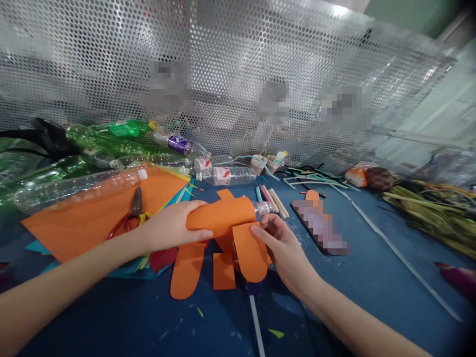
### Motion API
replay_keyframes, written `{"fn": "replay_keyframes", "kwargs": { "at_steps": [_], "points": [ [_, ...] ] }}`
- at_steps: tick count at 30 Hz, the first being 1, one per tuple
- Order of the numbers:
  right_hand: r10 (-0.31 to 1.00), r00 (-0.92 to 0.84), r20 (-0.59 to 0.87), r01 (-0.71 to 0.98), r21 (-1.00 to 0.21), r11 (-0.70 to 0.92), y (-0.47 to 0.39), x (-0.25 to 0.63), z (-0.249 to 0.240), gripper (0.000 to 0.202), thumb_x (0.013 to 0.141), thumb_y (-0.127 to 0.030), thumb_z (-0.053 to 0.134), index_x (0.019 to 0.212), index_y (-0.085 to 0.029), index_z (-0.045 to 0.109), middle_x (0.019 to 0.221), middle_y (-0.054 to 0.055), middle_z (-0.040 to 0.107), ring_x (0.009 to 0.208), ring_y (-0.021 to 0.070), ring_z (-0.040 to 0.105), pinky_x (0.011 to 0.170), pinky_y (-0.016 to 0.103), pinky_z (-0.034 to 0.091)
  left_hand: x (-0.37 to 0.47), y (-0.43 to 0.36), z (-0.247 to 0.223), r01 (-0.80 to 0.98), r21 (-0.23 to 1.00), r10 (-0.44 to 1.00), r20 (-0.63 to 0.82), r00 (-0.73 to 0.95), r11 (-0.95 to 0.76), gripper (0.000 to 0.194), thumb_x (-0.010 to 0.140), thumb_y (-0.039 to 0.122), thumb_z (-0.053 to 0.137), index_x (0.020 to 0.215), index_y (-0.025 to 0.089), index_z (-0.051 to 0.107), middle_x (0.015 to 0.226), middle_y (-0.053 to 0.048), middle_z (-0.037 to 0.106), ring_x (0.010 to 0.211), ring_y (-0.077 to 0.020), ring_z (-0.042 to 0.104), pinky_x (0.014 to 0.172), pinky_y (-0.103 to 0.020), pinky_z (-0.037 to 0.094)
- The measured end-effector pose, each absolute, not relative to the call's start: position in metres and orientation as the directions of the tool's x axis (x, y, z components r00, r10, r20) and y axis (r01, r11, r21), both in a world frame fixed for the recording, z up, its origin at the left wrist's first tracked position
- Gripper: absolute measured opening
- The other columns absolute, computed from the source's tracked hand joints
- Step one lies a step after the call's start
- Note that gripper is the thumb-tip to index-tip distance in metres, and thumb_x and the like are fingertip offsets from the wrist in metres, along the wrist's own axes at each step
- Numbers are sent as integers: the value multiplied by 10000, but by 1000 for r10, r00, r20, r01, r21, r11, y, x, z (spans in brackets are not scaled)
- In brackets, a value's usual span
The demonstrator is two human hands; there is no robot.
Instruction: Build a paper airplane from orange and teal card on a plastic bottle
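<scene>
- Blue counter point(357, 297) below; perforated screen point(219, 54) behind, pixelated in patches.
- Orange-wrapped bottle point(223, 215) between the hands, clear neck point(263, 209) showing, body hidden.
- Left hand point(171, 225) curls its fingers round the bottle's left end.
- Right hand point(282, 243), just beside the bottle's neck, pinches a rounded orange piece point(251, 258), some fingertips hidden.
- Red-handled scissors point(137, 201) left of the bottle.

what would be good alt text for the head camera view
A person's left hand grips an orange-wrapped plastic bottle over a blue table while the right hand touches a round-ended orange piece beside it. Red-handled scissors lie on the left, a phone on the right, and other plastic bottles behind.
</scene>
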State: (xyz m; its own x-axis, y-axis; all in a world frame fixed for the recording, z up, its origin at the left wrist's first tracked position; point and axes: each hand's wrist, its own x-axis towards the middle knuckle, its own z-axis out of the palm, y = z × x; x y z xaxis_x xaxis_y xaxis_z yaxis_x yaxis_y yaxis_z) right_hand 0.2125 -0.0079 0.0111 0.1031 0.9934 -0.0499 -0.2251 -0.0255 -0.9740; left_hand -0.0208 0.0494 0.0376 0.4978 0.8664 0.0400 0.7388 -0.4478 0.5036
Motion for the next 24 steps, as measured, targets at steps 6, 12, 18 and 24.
{"fn": "replay_keyframes", "kwargs": {
  "at_steps": [6,12,18,24],
  "points": [
    [996,74,-58,-252,-967,-38,-9,212,11,362,652,-351,743,760,-231,419,711,-44,506,590,97,505,467,208,377,-20,47,37,743,492,863,34,504,-454,708,700,638,521,1285,247,444,1297,-76,508,1149,-314,482,940,-442,393],
    [997,52,-63,-269,-962,-47,-8,214,10,362,669,-349,735,759,-231,405,745,-43,534,651,108,539,537,221,420,-21,48,33,737,474,857,84,508,-483,709,697,624,535,1286,241,444,1280,-78,525,1126,-316,503,934,-449,398],
    [997,39,-68,-263,-963,-55,-8,214,11,373,667,-360,734,753,-231,395,755,-33,548,692,131,556,573,246,439,-20,46,34,733,466,852,96,515,-496,694,704,624,528,1274,234,456,1258,-93,541,1102,-320,519,916,-453,407],
    [997,57,-53,-243,-969,-38,-6,215,10,369,663,-362,736,740,-226,402,736,-35,529,694,129,542,586,244,430,-19,45,33,744,440,853,111,511,-503,690,710,624,526,1279,242,450,1298,-93,508,1151,-330,482,964,-474,360]
  ]
}}
